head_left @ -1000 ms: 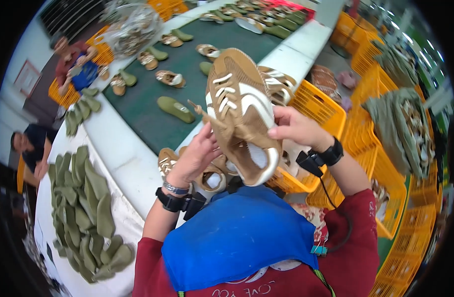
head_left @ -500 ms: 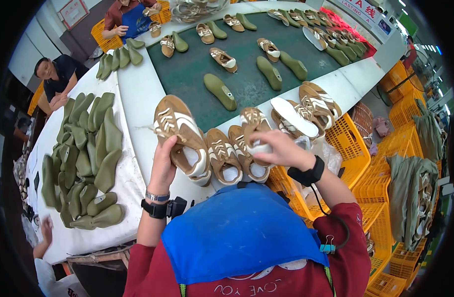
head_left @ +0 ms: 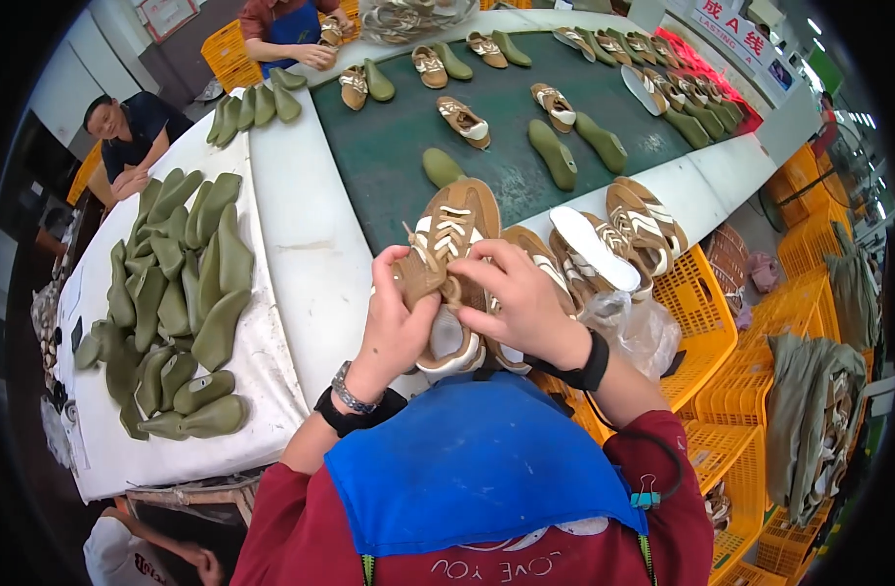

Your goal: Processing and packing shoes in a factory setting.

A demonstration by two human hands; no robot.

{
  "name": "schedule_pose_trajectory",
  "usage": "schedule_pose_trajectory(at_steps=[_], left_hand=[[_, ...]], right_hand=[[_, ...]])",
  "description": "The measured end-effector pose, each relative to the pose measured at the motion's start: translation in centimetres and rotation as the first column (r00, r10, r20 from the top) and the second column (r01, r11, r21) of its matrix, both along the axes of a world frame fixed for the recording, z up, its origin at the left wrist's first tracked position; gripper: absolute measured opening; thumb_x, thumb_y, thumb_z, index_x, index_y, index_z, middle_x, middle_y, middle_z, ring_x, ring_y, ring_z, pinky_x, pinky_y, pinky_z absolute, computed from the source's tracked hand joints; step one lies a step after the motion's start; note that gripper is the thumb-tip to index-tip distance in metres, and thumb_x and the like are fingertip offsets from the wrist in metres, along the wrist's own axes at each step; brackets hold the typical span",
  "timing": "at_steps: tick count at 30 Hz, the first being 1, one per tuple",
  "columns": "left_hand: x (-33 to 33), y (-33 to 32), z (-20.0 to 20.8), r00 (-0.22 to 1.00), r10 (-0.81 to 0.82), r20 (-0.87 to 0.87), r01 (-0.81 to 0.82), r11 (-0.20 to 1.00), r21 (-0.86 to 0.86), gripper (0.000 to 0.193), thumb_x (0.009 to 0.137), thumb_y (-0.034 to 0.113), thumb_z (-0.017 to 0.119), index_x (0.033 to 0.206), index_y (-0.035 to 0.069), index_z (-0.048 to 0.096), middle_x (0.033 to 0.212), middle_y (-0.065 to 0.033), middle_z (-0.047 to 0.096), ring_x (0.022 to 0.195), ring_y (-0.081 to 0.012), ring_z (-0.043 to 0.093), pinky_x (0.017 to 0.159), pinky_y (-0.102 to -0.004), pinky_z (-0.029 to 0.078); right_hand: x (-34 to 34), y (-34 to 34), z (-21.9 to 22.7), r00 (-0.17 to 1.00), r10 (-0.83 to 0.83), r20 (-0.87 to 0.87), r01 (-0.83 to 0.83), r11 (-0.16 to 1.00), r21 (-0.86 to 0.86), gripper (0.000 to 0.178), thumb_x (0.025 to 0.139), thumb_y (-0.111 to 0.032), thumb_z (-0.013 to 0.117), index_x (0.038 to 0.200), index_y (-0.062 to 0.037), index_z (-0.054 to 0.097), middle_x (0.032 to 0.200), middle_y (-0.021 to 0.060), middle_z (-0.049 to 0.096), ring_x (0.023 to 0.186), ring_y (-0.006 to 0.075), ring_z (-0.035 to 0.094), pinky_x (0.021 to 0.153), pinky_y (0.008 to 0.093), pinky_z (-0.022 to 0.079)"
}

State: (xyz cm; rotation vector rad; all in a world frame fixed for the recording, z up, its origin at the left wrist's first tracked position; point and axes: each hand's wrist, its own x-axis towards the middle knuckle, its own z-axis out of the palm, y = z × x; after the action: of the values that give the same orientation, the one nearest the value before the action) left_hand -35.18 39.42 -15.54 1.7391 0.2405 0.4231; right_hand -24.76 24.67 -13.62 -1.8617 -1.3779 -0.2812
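Observation:
A brown sneaker (head_left: 470,213) with white stripes and cream laces stands in front of me, toe pointing away. My left hand (head_left: 396,317) is closed on its left side near the laces. From the right, my right hand (head_left: 527,301) pinches the upper by the tongue and collar; what exactly lies under the fingertips is partly hidden. Next to my right hand a second sneaker (head_left: 531,244) stands half covered. Farther right are more brown sneakers (head_left: 645,220) and a white sole-shaped piece (head_left: 594,248) resting on one of them.
Many green shoe lasts (head_left: 223,327) are piled on the white cloth (head_left: 262,361) at left. The green conveyor belt (head_left: 398,176) carries sneakers and lasts. Yellow crates (head_left: 696,293) stand at right. One co-worker (head_left: 130,132) leans at far left, another (head_left: 286,39) stands at the back.
My right hand has left the neighbouring sneaker and joined my left hand at the held one. That sneaker has moved right, in front of the others. My view has shifted slightly.

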Motion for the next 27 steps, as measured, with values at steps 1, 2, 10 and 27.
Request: schedule_pose_trajectory(at_steps=[1,2,10,27], left_hand=[[-0.1,0.2,-0.1,1.000,0.012,0.005,-0.012,1.000,0.003,0.046,0.082,0.000,0.048,0.123,0.003,0.027,0.091,-0.0134,0.062,0.079,-0.0166,0.060,0.069,-0.0273,0.047],[-0.2,0.4,-0.2,0.999,0.039,0.005,-0.039,0.984,0.173,0.047,0.081,0.003,0.050,0.123,0.002,0.028,0.089,-0.0187,0.060,0.076,-0.0260,0.061,0.067,-0.0333,0.047],[-0.5,1.7,0.7,0.955,0.216,0.206,-0.298,0.655,0.694,0.012,0.083,0.010,0.058,0.088,-0.001,0.059,0.071,-0.0152,0.060,0.066,-0.0320,0.059,0.056,-0.0366,0.047],[-0.3,1.1,-1.0,0.957,0.214,0.195,-0.288,0.767,0.573,0.015,0.076,0.004,0.062,0.090,-0.001,0.061,0.080,-0.0169,0.064,0.070,-0.0300,0.064,0.061,-0.0328,0.052]], right_hand=[[0.0,0.4,-0.1,1.000,0.012,0.005,-0.012,1.000,0.003,0.041,0.065,-0.021,0.072,0.103,-0.0117,0.057,0.100,0.0076,0.051,0.079,0.0271,0.058,0.066,0.0350,0.048],[-0.2,0.7,-0.2,0.998,-0.023,-0.063,0.022,1.000,-0.003,0.042,0.064,-0.022,0.073,0.101,-0.0112,0.057,0.098,0.0078,0.051,0.079,0.0266,0.058,0.065,0.0349,0.048],[-0.9,2.9,-2.1,0.986,-0.133,-0.100,0.138,0.989,0.044,0.026,0.069,-0.006,0.061,0.094,-0.0061,0.058,0.083,0.0093,0.055,0.067,0.0247,0.059,0.059,0.0325,0.048],[-2.0,3.0,-2.7,0.971,-0.088,-0.221,0.102,0.993,0.055,0.024,0.068,-0.005,0.060,0.092,-0.0054,0.060,0.083,0.0087,0.054,0.067,0.0244,0.058,0.059,0.0330,0.048]])
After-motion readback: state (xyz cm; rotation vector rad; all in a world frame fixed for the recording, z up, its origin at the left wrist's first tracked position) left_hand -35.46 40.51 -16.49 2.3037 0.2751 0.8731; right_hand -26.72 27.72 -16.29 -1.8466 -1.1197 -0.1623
